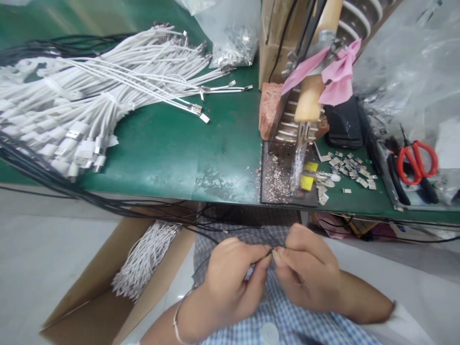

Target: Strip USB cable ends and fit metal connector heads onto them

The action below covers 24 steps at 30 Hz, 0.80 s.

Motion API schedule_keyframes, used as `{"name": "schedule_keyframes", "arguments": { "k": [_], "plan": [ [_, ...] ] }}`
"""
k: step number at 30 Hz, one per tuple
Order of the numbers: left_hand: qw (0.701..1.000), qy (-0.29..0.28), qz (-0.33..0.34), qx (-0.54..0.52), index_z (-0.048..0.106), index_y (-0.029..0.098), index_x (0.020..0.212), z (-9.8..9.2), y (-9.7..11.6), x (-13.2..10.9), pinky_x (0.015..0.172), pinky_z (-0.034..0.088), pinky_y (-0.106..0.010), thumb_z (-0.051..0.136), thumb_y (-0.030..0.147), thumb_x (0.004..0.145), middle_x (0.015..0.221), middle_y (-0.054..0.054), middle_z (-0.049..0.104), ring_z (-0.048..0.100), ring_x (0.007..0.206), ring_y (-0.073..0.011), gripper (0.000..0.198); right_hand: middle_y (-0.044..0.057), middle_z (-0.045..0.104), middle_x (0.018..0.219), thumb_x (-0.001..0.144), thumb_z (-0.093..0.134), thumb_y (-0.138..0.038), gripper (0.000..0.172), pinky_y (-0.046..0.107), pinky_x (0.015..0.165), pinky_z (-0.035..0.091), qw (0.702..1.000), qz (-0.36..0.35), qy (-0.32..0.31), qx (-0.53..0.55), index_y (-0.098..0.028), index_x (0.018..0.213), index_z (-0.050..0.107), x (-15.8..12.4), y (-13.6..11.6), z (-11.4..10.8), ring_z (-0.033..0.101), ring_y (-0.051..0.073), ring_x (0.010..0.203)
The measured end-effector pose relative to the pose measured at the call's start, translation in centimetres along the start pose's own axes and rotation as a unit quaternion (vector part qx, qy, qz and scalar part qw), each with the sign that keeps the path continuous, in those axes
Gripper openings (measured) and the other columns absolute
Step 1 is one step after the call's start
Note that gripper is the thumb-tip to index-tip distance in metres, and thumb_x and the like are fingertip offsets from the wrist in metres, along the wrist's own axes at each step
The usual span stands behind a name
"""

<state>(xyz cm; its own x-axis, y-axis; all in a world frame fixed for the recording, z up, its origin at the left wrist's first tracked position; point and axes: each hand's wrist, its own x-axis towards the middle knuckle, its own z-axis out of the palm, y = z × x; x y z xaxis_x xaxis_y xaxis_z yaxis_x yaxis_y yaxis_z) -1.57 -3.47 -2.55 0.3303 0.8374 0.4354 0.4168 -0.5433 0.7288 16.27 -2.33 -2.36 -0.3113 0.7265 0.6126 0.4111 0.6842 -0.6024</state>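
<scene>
In front of the checked apron [283,306], my left hand [235,275] pinches a thin black cable [207,235] near its end, thumb against forefinger. My right hand [307,268] meets it fingertip to fingertip, its thumb and finger closed at that cable end. What exactly lies between the tips is too small and covered to make out. Past both hands, on the green bench [161,158], a wooden-handled soldering iron [309,98] tied with pink cloth [338,79] points down over a dark, solder-flecked plate [278,184]. Small metal connectors [350,167] lie scattered to its right.
White USB cables [143,62] are heaped at the back left. Black cables [89,196] hang over the bench edge. Below left, a cardboard box [86,278] contains more white cables [147,258]. A brick [269,108], red-handled pliers [417,163] and plastic bags [406,72] occupy the right.
</scene>
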Motion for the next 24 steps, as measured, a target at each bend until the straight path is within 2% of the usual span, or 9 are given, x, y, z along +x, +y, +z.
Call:
{"name": "schedule_keyframes", "arguments": {
  "k": [4, 10, 13, 17, 20, 24],
  "plan": [
    [1.000, -0.003, -0.015, -0.017, 0.063, 0.014, 0.094, -0.14, 0.20, 0.08, 0.051, 0.038, -0.024, 0.059, 0.002, 0.083, 0.069, -0.001, 0.069, 0.054, 0.053, -0.0108, 0.017, -0.003, 0.046, 0.067, 0.087, 0.051, -0.001, 0.017, 0.029, 0.053, 0.033, 0.999, -0.036, 0.000, -0.009, -0.017, 0.092, 0.056, 0.22, 0.20, -0.11, 0.039, 0.013, 0.058],
    [0.999, -0.005, -0.026, -0.042, 0.061, 0.016, 0.094, -0.07, 0.15, 0.31, 0.050, 0.039, -0.023, 0.058, 0.005, 0.086, 0.064, 0.002, 0.065, 0.052, 0.051, -0.0105, 0.014, -0.004, 0.042, 0.067, 0.090, 0.050, -0.001, 0.017, 0.028, 0.053, 0.030, 1.000, -0.020, -0.001, 0.004, -0.018, 0.091, 0.053, 0.17, 0.15, 0.05, 0.037, 0.012, 0.058],
    [0.996, -0.012, -0.040, -0.077, 0.059, 0.018, 0.094, -0.06, 0.15, 0.48, 0.051, 0.042, -0.022, 0.056, 0.006, 0.090, 0.065, 0.002, 0.064, 0.054, 0.051, -0.0101, 0.013, -0.003, 0.045, 0.068, 0.091, 0.052, -0.003, 0.015, 0.029, 0.053, 0.033, 0.999, -0.033, 0.021, 0.002, -0.018, 0.092, 0.055, 0.10, 0.29, 0.25, 0.038, 0.012, 0.058],
    [0.984, -0.057, -0.078, -0.150, 0.057, 0.020, 0.092, -0.33, 0.26, 0.71, 0.056, 0.047, -0.022, 0.052, 0.011, 0.096, 0.064, 0.002, 0.065, 0.061, 0.054, -0.0111, 0.011, -0.001, 0.050, 0.069, 0.090, 0.052, -0.005, 0.014, 0.029, 0.052, 0.040, 0.998, -0.060, 0.013, 0.010, -0.017, 0.095, 0.056, 0.14, 0.53, 0.04, 0.043, 0.013, 0.058],
    [0.977, -0.077, -0.089, -0.179, 0.057, 0.019, 0.090, -0.57, 0.30, 0.85, 0.056, 0.045, -0.022, 0.050, 0.011, 0.097, 0.060, 0.004, 0.062, 0.059, 0.052, -0.0098, 0.013, 0.000, 0.053, 0.069, 0.091, 0.052, -0.008, 0.012, 0.031, 0.054, 0.045, 0.998, -0.067, 0.003, -0.007, -0.018, 0.095, 0.057, 0.10, 0.65, -0.31, 0.046, 0.014, 0.060],
    [0.981, -0.078, -0.078, -0.158, 0.058, 0.018, 0.090, -0.76, 0.30, 0.94, 0.053, 0.041, -0.021, 0.051, 0.009, 0.095, 0.059, 0.005, 0.059, 0.054, 0.050, -0.0085, 0.013, 0.001, 0.053, 0.071, 0.090, 0.052, -0.006, 0.014, 0.031, 0.054, 0.045, 0.997, -0.078, 0.001, -0.003, -0.018, 0.094, 0.058, 0.19, 0.91, -0.28, 0.047, 0.014, 0.059]
  ]
}}
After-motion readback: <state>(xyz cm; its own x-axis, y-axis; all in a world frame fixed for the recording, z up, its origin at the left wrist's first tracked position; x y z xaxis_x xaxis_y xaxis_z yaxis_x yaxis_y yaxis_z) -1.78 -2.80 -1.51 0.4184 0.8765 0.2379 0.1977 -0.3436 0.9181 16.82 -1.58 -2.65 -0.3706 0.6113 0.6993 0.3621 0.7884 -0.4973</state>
